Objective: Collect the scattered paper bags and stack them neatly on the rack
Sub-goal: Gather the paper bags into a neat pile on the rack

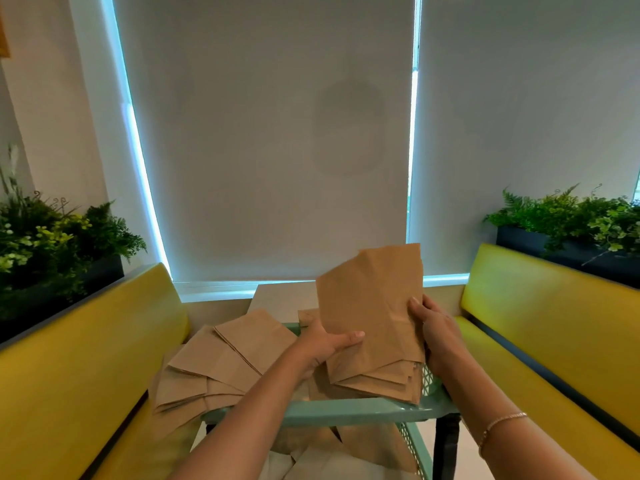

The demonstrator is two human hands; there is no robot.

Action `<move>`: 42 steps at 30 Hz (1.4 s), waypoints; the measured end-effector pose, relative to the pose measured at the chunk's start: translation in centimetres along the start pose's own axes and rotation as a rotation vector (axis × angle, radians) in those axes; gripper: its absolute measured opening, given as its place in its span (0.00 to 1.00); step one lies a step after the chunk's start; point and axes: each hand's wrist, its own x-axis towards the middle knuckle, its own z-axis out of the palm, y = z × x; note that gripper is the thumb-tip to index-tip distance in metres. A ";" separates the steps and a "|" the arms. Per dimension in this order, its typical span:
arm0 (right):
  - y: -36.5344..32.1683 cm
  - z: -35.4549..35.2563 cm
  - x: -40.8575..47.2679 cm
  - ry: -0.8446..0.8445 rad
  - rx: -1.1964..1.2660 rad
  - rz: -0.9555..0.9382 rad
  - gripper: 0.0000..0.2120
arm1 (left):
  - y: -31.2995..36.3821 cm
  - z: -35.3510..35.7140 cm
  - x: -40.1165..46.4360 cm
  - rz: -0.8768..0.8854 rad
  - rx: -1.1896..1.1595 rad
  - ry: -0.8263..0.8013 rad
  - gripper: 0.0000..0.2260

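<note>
- Head view, the grip: the left hand (327, 344) and the right hand (437, 329) clasp a bundle of brown paper bags (372, 306) from either side, the left thumb lying across the front face and the right fingers curled round the right edge; both hands are closed on the bundle.
- Head view, why so held: the bundle stands nearly upright with its lower edges resting on the top tier of the green rack (360, 408), probably so that the edges can be squared before the bundle is laid flat (a judgement from the posture only).
- Head view, the remainder: a fan of loose bags (221, 365) lies to the left, spread partly over the rack's left corner and partly beyond it, hence not yet gathered.
- Head view, surroundings: yellow benches (554, 327) flank the rack, with a pale table (280, 299) beyond it beneath the window blinds (270, 140).
- Head view, concealed or unclear: the left fingers are behind the bundle; the number of bags cannot be counted; further brown paper on a lower tier (377, 445) is cut off by the forearms and the frame edge; what supports the left part of the fan is hidden.
</note>
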 end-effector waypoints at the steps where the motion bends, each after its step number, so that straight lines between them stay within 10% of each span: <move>1: 0.0 0.1 -0.1 -0.013 -0.007 -0.002 0.12 | 0.0 0.2 0.0 0.021 -0.009 -0.018 0.41; 13: 1.2 0.2 0.5 -0.102 -0.221 0.041 0.20 | 1.3 1.1 0.6 0.118 0.265 0.001 0.37; 19: 1.5 0.1 1.2 -0.013 -0.139 0.040 0.18 | 0.9 -2.0 3.0 -0.099 0.933 0.366 0.38; 29: 1.4 -0.2 1.3 -0.030 -0.162 0.085 0.17 | -0.2 -2.0 5.1 0.009 0.551 0.464 0.34; 37: 1.1 -0.2 1.3 -0.024 -0.128 0.102 0.15 | 6.3 -4.9 2.4 0.429 0.076 0.698 0.08; 42: 1.0 0.0 1.1 0.004 -0.075 0.127 0.13 | 6.3 -4.2 -0.9 0.526 0.078 0.304 0.09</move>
